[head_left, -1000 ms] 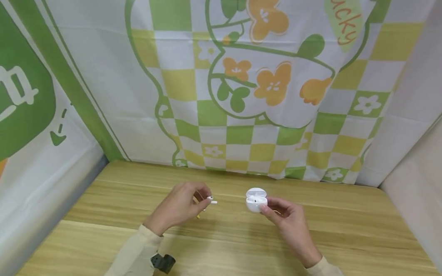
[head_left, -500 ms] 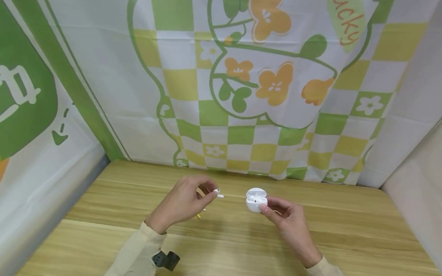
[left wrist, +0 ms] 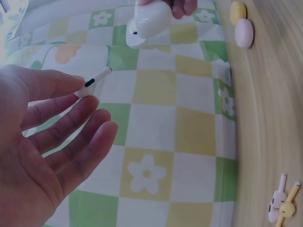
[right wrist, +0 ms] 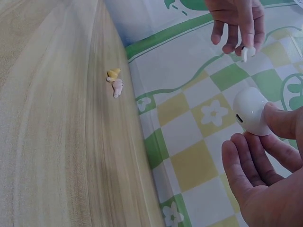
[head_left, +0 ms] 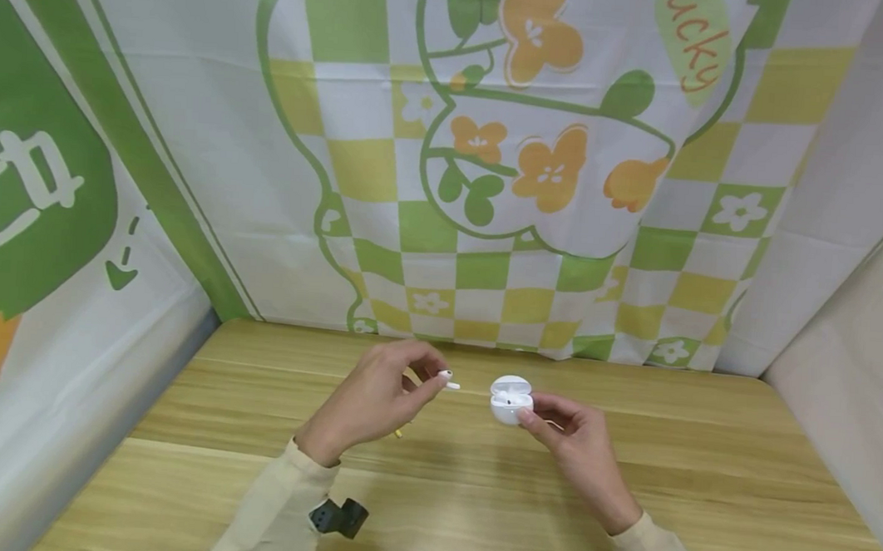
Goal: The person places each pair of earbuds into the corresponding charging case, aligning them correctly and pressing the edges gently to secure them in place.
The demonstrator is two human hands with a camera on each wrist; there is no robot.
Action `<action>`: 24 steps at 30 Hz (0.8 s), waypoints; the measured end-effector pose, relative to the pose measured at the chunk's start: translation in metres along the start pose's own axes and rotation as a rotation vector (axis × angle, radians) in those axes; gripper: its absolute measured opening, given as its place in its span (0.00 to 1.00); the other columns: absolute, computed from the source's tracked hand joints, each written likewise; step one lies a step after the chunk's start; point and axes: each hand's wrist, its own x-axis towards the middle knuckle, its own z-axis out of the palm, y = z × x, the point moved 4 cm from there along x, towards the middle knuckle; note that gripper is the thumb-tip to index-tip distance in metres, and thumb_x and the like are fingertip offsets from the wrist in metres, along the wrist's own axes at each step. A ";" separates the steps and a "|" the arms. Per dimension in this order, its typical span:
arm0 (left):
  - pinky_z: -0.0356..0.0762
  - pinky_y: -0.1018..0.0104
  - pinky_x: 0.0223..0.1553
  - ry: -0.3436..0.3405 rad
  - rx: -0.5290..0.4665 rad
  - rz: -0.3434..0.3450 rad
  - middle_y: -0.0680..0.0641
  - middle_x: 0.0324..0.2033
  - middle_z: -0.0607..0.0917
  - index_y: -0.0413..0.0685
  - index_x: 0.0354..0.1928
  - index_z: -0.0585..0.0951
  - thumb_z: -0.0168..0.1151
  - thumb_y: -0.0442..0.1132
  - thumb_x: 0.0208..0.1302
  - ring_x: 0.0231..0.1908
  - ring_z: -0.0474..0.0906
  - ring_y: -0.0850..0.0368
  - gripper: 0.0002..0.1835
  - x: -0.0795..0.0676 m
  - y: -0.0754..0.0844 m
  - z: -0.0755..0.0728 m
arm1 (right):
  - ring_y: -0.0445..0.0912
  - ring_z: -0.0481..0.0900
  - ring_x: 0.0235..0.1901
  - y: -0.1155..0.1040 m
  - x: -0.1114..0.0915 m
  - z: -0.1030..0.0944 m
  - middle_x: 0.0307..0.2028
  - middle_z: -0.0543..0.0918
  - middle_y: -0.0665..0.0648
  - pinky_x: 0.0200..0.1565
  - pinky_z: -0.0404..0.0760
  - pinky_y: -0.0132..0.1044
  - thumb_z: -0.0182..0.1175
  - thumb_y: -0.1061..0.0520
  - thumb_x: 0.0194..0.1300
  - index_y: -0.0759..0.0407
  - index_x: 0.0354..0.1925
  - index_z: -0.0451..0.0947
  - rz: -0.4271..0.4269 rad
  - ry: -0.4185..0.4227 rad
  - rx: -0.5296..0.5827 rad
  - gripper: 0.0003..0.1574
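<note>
My left hand (head_left: 381,389) pinches a white earbud (left wrist: 98,79) between thumb and forefinger, its stem pointing toward the other hand. The remaining fingers are loosely extended below it. To the right, my right hand (head_left: 578,441) holds a round white charging case (head_left: 510,401) by its side. The lid is up, and a white earbud shows inside in the head view. From the right wrist view the case (right wrist: 251,111) is seen from its outer shell, gripped by thumb and fingertips. A short gap separates the held earbud from the case.
Pink earbuds (left wrist: 274,206) and yellow earbuds (left wrist: 287,208) lie together on the wooden table (head_left: 251,482). A yellow case (left wrist: 238,13) and a pink case (left wrist: 244,33) rest elsewhere on it. A checked cloth (head_left: 479,269) hangs along the back edge.
My left hand has moved to the right and slightly up with the white earbud, closing on the case. The right hand and the open case have stayed nearly still.
</note>
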 end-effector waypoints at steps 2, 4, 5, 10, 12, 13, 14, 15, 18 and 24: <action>0.82 0.71 0.34 0.001 0.003 0.006 0.58 0.33 0.84 0.48 0.41 0.85 0.66 0.36 0.69 0.35 0.80 0.65 0.02 0.001 0.002 0.000 | 0.42 0.85 0.42 0.001 0.000 0.000 0.44 0.86 0.67 0.45 0.84 0.33 0.68 0.67 0.65 0.75 0.49 0.82 0.002 -0.001 0.004 0.16; 0.82 0.71 0.34 0.002 0.002 0.013 0.57 0.33 0.84 0.48 0.41 0.85 0.66 0.36 0.69 0.35 0.80 0.65 0.02 0.002 0.004 0.001 | 0.42 0.85 0.42 0.001 0.000 0.001 0.44 0.86 0.67 0.45 0.84 0.32 0.68 0.67 0.65 0.75 0.49 0.82 0.002 -0.002 0.007 0.16; 0.82 0.71 0.34 0.002 0.001 0.017 0.57 0.33 0.84 0.48 0.41 0.85 0.67 0.36 0.69 0.35 0.80 0.65 0.02 0.002 0.005 0.002 | 0.42 0.85 0.42 0.001 0.001 0.001 0.44 0.86 0.67 0.45 0.83 0.32 0.68 0.67 0.65 0.75 0.49 0.82 0.001 -0.003 0.009 0.16; 0.82 0.72 0.34 -0.008 0.000 0.050 0.57 0.34 0.84 0.47 0.40 0.85 0.67 0.35 0.68 0.34 0.80 0.64 0.02 0.005 0.012 0.005 | 0.44 0.85 0.42 0.002 0.002 0.003 0.44 0.85 0.68 0.45 0.84 0.32 0.68 0.68 0.65 0.76 0.49 0.82 -0.006 -0.009 0.019 0.16; 0.82 0.72 0.34 -0.016 0.004 0.067 0.56 0.34 0.84 0.47 0.40 0.85 0.67 0.35 0.68 0.34 0.80 0.64 0.02 0.006 0.015 0.007 | 0.45 0.85 0.42 0.002 0.002 0.004 0.43 0.85 0.68 0.46 0.84 0.32 0.68 0.67 0.65 0.76 0.49 0.82 -0.010 -0.012 0.022 0.16; 0.82 0.72 0.34 -0.019 0.008 0.078 0.56 0.34 0.84 0.47 0.40 0.85 0.67 0.35 0.68 0.34 0.80 0.64 0.02 0.007 0.016 0.008 | 0.45 0.85 0.42 0.002 0.002 0.004 0.43 0.85 0.68 0.46 0.84 0.33 0.68 0.67 0.65 0.76 0.49 0.82 -0.012 -0.013 0.022 0.16; 0.81 0.72 0.34 -0.021 0.009 0.089 0.55 0.34 0.84 0.47 0.40 0.85 0.67 0.34 0.68 0.34 0.80 0.64 0.02 0.007 0.017 0.009 | 0.45 0.85 0.42 0.002 0.002 0.004 0.43 0.85 0.67 0.45 0.84 0.33 0.68 0.68 0.64 0.76 0.49 0.82 -0.015 -0.015 0.020 0.15; 0.81 0.72 0.34 -0.022 0.009 0.099 0.55 0.34 0.85 0.46 0.40 0.85 0.66 0.34 0.68 0.34 0.80 0.64 0.02 0.008 0.018 0.010 | 0.45 0.85 0.42 0.002 0.003 0.005 0.44 0.85 0.68 0.45 0.84 0.33 0.68 0.68 0.64 0.76 0.49 0.82 -0.017 -0.016 0.019 0.15; 0.81 0.73 0.32 -0.024 0.016 0.123 0.55 0.34 0.85 0.46 0.40 0.85 0.67 0.34 0.68 0.34 0.80 0.64 0.02 0.009 0.019 0.013 | 0.44 0.85 0.42 0.002 0.003 0.007 0.44 0.85 0.68 0.45 0.84 0.32 0.68 0.69 0.64 0.76 0.49 0.82 -0.021 -0.021 0.017 0.15; 0.81 0.71 0.32 -0.025 0.053 0.146 0.55 0.33 0.85 0.47 0.39 0.85 0.68 0.34 0.66 0.33 0.79 0.64 0.02 0.014 0.021 0.021 | 0.43 0.85 0.41 0.001 0.003 0.008 0.43 0.85 0.68 0.45 0.84 0.33 0.67 0.69 0.64 0.76 0.49 0.82 -0.027 -0.025 0.017 0.15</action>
